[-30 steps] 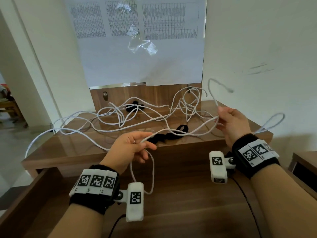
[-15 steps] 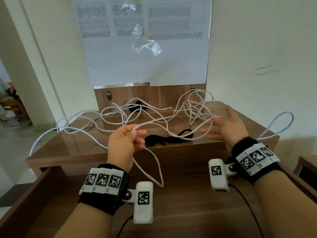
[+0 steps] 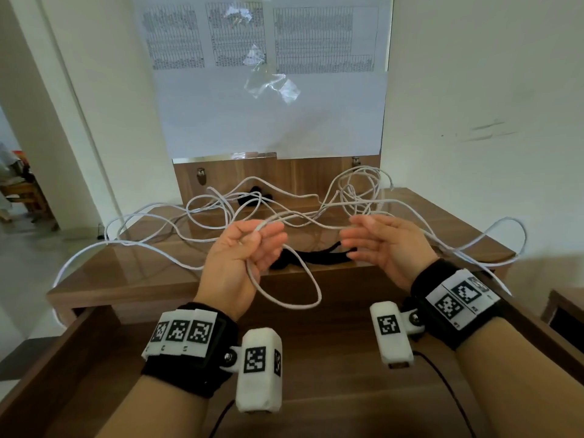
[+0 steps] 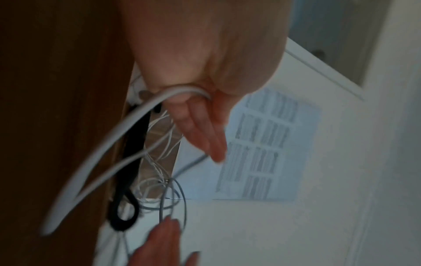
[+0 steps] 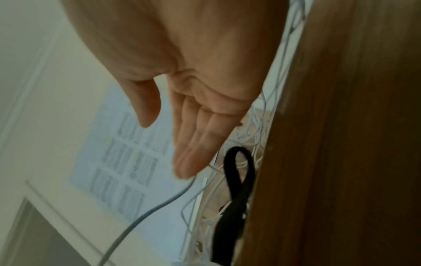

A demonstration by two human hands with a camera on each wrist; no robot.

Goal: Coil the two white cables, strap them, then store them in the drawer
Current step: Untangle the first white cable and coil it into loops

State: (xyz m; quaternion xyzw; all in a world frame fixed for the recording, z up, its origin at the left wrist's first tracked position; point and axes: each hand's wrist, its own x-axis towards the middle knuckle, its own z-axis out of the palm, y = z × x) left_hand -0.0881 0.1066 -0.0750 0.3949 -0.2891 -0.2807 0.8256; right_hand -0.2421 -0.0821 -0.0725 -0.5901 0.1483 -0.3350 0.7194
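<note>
Two white cables (image 3: pixel 221 213) lie tangled over the wooden table top (image 3: pixel 126 267), with strands hanging off both sides. My left hand (image 3: pixel 262 241) is raised palm up in front of the table and grips one cable (image 4: pixel 109 144). A loop of that cable (image 3: pixel 297 298) hangs below the hand. My right hand (image 3: pixel 357 241) is held beside it with straight fingers (image 5: pixel 193 144) and holds nothing; a cable strand passes just past its fingertips. A black strap (image 3: pixel 319 256) lies at the table's front edge between the hands. A second black strap (image 3: pixel 252 197) lies at the back.
The open wooden drawer (image 3: pixel 63 358) is under my forearms. A mirror covered with paper sheets (image 3: pixel 268 90) stands behind the table. The white wall is close on the right, and a small wooden unit (image 3: pixel 565 311) stands at the far right.
My right hand has let go of the cable, opened and come left towards the left hand. The left hand has risen and turned palm up, and the loop under it has grown.
</note>
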